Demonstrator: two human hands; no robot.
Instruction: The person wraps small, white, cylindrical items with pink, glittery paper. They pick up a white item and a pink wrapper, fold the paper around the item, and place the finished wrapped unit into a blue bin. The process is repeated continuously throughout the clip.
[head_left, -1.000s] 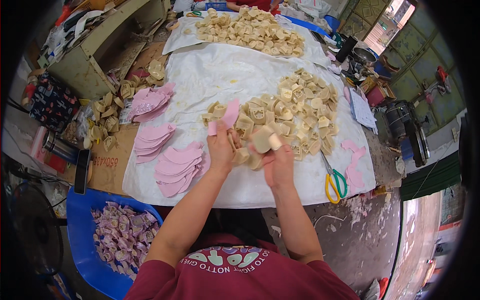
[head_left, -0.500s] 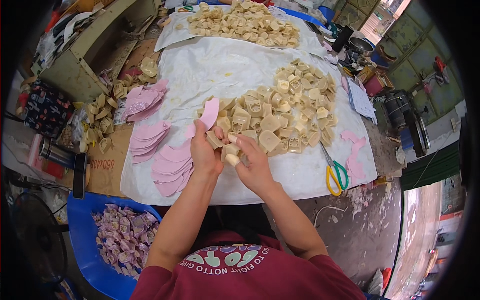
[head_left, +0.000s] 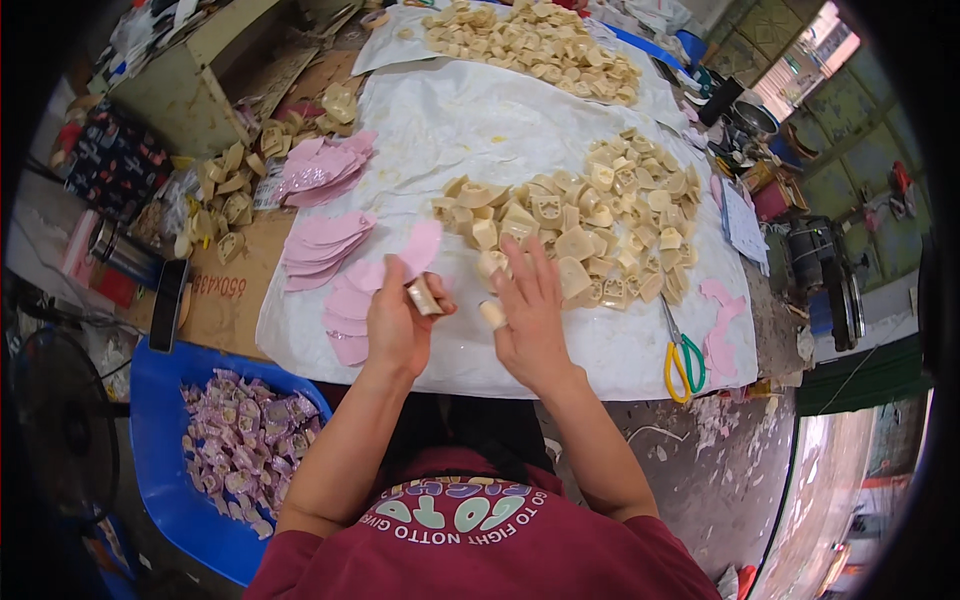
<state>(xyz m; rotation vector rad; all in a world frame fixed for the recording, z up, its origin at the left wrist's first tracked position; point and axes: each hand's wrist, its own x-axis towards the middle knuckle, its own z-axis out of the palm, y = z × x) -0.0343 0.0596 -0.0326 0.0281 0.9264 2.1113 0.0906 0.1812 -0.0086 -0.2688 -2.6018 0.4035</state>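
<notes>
Hard to make out first: lower end of the pink strip (head_left: 420, 248) runs down toward your L thumb and overlaps the nearest pink stack (head_left: 344, 312), so can't tell exactly where it stops. That stack's R side is hidden behind your left hand (head_left: 402, 322). Back of the tan piece (head_left: 425, 297) is covered by your L fingers. Your right hand (head_left: 531, 312) blocks part of the near tan pile (head_left: 612, 215); can't tell if its fingertips touch any pcs. Far tan pile (head_left: 535, 50) is cut off at the top edge. Purple-pink pcs (head_left: 245, 440) in the blue tub (head_left: 160, 455) are too small to sort out.

Positions: tan pc + pink strip are both in your L hand, fingers closed on them, strip sticking up past the fingertips. R hand is just to the right, fingers spread, nothing visible in the grip, over the near edge of the pile. Pale cover (head_left: 492, 315) on your R thumb. Scissors (head_left: 682, 362) lie on the white-covered surface (head_left: 450, 120), to the R of your R hand.

Looks: tan pc is small, glossy, w/ a pale face & darker edge; strip is flat, light pink, slightly curved.
</notes>
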